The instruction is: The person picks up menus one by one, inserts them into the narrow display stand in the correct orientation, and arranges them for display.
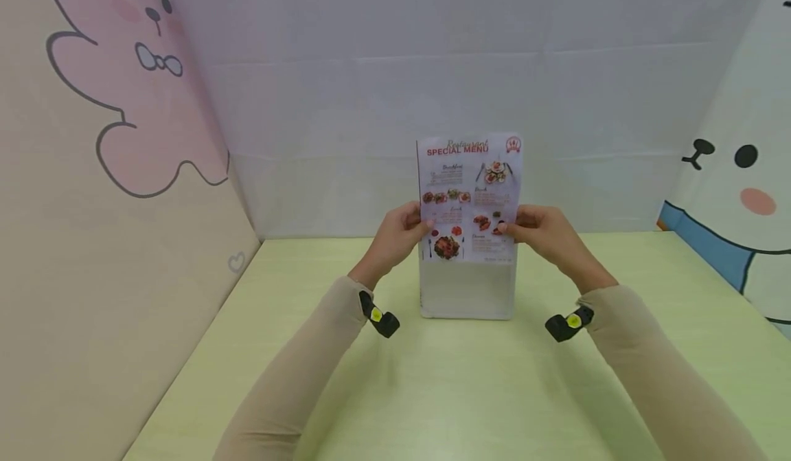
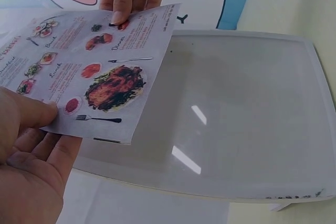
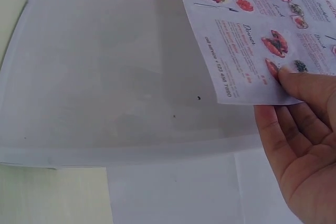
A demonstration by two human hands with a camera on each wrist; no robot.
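A printed restaurant menu sheet [image 1: 471, 196] is held upright between both hands, in front of a white board [image 1: 467, 293] standing on the table. My left hand [image 1: 400, 235] pinches the sheet's left edge, thumb on the printed face and fingers behind. On the opposite edge, my right hand [image 1: 546, 235] pinches it the same way. In the left wrist view the menu [image 2: 118, 90] stands off the board's glossy surface [image 2: 236, 108]. The right wrist view shows the menu's lower corner over the board [image 3: 105, 77], which has a raised rim and a few dark specks.
The pale yellow-green table [image 1: 395, 406] extends around the board. A white cloth backdrop [image 1: 383, 104] hangs behind it. Cartoon-printed panels stand at the left [image 1: 93, 255] and right [image 1: 741, 193]. Each sleeved wrist wears a small black camera.
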